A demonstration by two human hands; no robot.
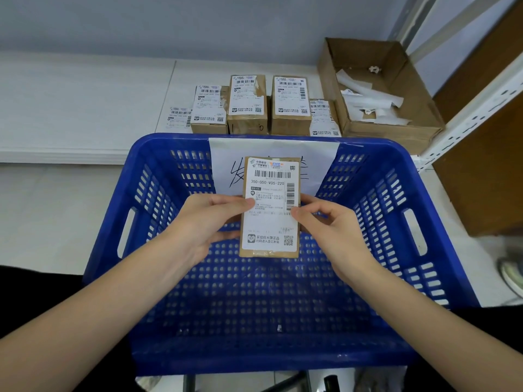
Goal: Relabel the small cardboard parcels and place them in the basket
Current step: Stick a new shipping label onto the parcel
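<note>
Item: small cardboard parcel (270, 206), brown, bearing a white shipping label (271, 199) with barcodes and a QR code over most of its upper face. It was held above the open interior of the blue basket (175, 292), label up, long axis running away from the person.

Left hand (210, 222): thumb lay across the label's left edge, remaining fingers curled beneath the parcel, gripping it from the left side.

Right hand (329, 224): thumb tip pressed on the label's right edge, fingers curled round the parcel's right side and underside.

Beyond the fingertips: a white paper sheet (226, 159) with handwritten marks, hung on the basket's far wall, partly hidden behind the parcel.

Farther beyond, on the white tabletop (85, 103): a row of labelled parcels (291, 104), standing side by side past the basket's far rim, with flat loose labels (179, 116) beside them.

To the right of the right hand's fingers and farther off: an open cardboard box (418, 108) holding strips of white backing paper (368, 100).
</note>
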